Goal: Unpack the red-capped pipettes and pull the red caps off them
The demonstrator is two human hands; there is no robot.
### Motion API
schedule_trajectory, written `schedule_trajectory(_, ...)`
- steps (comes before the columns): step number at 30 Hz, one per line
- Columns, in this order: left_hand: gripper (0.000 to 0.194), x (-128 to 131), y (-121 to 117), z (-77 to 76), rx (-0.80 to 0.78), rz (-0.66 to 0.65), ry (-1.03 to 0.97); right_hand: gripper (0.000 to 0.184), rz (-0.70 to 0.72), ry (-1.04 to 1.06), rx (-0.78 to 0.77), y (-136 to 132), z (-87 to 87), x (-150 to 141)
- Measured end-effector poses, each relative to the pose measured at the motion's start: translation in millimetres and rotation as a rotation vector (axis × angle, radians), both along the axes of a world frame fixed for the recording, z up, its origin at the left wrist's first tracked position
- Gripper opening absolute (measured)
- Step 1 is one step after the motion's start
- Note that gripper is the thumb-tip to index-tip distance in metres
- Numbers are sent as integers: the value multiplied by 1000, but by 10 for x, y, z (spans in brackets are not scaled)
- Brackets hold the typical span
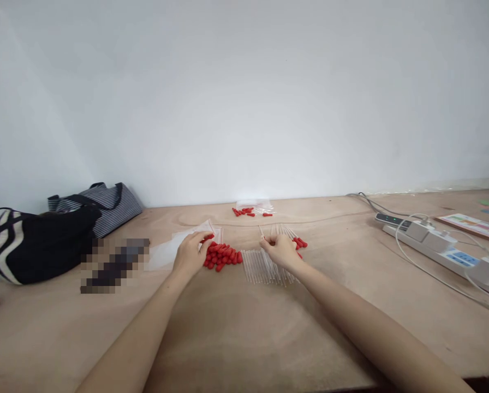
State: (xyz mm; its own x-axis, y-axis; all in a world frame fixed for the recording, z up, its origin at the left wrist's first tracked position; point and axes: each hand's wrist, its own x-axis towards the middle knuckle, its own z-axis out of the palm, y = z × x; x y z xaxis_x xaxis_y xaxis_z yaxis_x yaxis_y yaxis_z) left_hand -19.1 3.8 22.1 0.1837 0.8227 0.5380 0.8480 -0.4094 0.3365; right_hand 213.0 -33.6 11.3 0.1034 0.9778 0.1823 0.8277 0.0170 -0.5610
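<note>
My left hand [193,251] is closed at the fingertips on a small red rubber bulb [207,238], just above the left edge of a pile of red bulbs [223,257]. My right hand [280,248] pinches a thin clear tube [261,231], which points up and away from the fingers. Below that hand lies a row of thin clear tubes [256,267], side by side. Past its fingers, several tubes with red bulbs on their ends [300,243] fan out, partly hidden by the hand.
Clear zip bags [166,252] lie left of the bulbs. Farther back, more red bulbs [243,211] rest by another plastic bag [252,203]. A black bag [52,245], a striped bag [115,210] and a blurred dark object [115,266] are left. A power strip [453,254] with cables is right.
</note>
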Motion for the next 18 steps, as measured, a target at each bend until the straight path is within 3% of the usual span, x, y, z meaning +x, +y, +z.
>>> schedule_trajectory(4,29,-158,107,-69,-189,138,-31,22,-29,-88,17,67,-91,-159)
schedule_trajectory(11,30,-215,180,-152,-274,170,-12,24,-3,-224,70,9,-182,-234)
schedule_trajectory(14,31,-229,171,-110,-280,187,14,25,-43,-211,89,52,-159,-136)
schedule_trajectory(18,34,-265,161,-55,-281,234,77,23,-173,-140,90,170,-122,212)
